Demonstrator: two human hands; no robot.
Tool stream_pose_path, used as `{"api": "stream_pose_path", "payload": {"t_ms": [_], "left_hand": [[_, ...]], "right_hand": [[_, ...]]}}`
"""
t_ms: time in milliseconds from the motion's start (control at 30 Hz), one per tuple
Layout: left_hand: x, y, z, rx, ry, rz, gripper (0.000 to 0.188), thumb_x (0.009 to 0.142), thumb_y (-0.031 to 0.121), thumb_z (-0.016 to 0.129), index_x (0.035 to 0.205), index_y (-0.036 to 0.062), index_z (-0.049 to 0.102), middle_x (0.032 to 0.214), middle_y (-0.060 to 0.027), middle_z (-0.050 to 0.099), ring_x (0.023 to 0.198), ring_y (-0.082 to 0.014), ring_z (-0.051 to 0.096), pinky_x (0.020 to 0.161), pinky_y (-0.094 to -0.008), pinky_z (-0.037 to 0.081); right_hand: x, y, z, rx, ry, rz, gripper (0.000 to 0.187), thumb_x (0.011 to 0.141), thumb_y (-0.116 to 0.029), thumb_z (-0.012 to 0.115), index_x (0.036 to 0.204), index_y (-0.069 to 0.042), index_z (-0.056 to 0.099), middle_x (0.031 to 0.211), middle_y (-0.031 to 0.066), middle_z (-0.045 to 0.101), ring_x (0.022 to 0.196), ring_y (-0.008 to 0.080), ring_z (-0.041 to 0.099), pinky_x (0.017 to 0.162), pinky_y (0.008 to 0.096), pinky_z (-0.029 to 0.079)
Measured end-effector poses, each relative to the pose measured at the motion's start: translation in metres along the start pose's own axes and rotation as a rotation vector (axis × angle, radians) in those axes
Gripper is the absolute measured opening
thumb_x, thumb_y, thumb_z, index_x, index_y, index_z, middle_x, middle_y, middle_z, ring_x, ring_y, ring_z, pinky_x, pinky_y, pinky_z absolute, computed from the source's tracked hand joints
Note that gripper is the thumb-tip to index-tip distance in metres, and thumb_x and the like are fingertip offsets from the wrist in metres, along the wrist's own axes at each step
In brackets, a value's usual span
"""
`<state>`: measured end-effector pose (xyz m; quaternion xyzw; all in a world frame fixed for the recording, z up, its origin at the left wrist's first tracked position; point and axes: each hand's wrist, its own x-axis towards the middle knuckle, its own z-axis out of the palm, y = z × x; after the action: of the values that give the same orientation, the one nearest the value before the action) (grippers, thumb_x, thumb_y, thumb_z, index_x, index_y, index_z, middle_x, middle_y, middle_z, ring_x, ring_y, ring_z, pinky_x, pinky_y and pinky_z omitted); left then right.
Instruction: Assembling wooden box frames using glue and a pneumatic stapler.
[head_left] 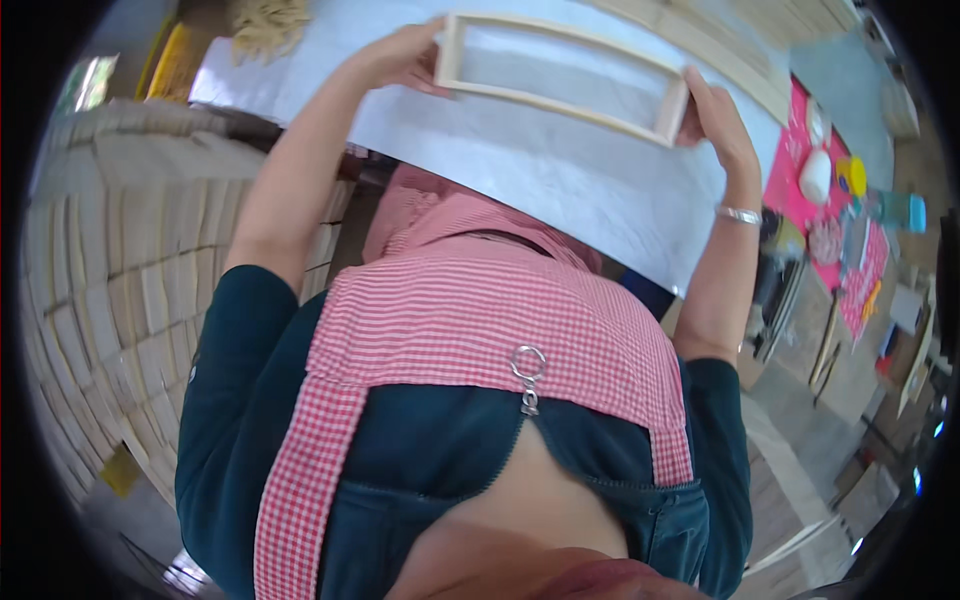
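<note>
Around half past twelve on the view's clock face, over the white worktop (620,190), holding a pale frame (560,103) by both short ends, gripping one near half past eleven with the left hand (412,55) and the other near two with the right hand (714,115), each partly closed around its end. Wearing a red-checked apron (480,320), flanked at nine by stacked wood (140,260), at eleven by a heap of strips (270,27), between one and two by boards (700,35), and just past two by pink cloth (785,165), a white bottle (815,178) and a yellow tub (851,176).
</note>
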<state>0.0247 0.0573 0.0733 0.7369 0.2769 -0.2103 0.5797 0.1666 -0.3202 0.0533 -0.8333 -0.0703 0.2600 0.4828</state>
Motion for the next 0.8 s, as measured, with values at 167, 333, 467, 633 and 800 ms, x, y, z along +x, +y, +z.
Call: {"api": "stream_pose_path", "payload": {"t_ms": [167,333,467,633,800], "left_hand": [[0.013,0.01,-0.009,0.023,0.122,-0.124,0.088,0.095,0.068,0.045,0.117,-0.0165,0.06,0.099,-0.0257,0.067,0.07,-0.0292,0.072,0.065,-0.0308,0.06],[0.022,0.017,-0.006,0.05,0.112,-0.2,0.079,0.098,0.061,0.045,0.122,-0.0123,0.06,0.104,-0.0219,0.067,0.077,-0.0259,0.071,0.066,-0.0267,0.055],[0.052,0.0,-0.011,-0.041,0.121,-0.147,0.085,0.1,0.067,0.032,0.105,-0.0123,0.063,0.085,-0.0223,0.066,0.066,-0.0318,0.07,0.062,-0.0386,0.059],[0.05,0.0,-0.023,-0.032,-0.014,-0.11,0.085,0.099,0.068,0.033,0.105,-0.0122,0.063,0.088,-0.0234,0.066,0.064,-0.0305,0.067,0.061,-0.037,0.058],[0.013,0.023,-0.01,-0.061,0.059,0.121,0.06,0.103,0.046,0.046,0.13,-0.0052,0.06,0.115,-0.0152,0.067,0.095,-0.0218,0.067,0.083,-0.0288,0.052]], "right_hand": [[-0.005,-0.028,0.006,0.008,-0.068,-0.026,0.07,0.103,-0.055,0.044,0.07,0.003,0.065,0.054,0.0103,0.06,0.043,0.0165,0.058,0.043,0.0239,0.048],[0.007,-0.006,0.003,0.017,-0.056,-0.117,0.069,0.104,-0.054,0.044,0.069,0.002,0.065,0.055,0.0095,0.06,0.044,0.0163,0.057,0.044,0.0249,0.047],[0.007,-0.007,-0.003,-0.009,-0.028,-0.042,0.066,0.104,-0.052,0.045,0.073,0.004,0.063,0.057,0.0089,0.058,0.043,0.0166,0.055,0.043,0.0245,0.046],[0.001,-0.019,-0.004,-0.01,0.0,-0.01,0.065,0.104,-0.051,0.045,0.074,0.004,0.063,0.059,0.0095,0.059,0.046,0.0165,0.056,0.045,0.025,0.044],[-0.031,-0.01,0.001,0.043,0.256,-0.222,0.051,0.102,-0.043,0.049,0.087,0.003,0.067,0.076,0.0095,0.066,0.065,0.0176,0.062,0.062,0.0286,0.05]]}}
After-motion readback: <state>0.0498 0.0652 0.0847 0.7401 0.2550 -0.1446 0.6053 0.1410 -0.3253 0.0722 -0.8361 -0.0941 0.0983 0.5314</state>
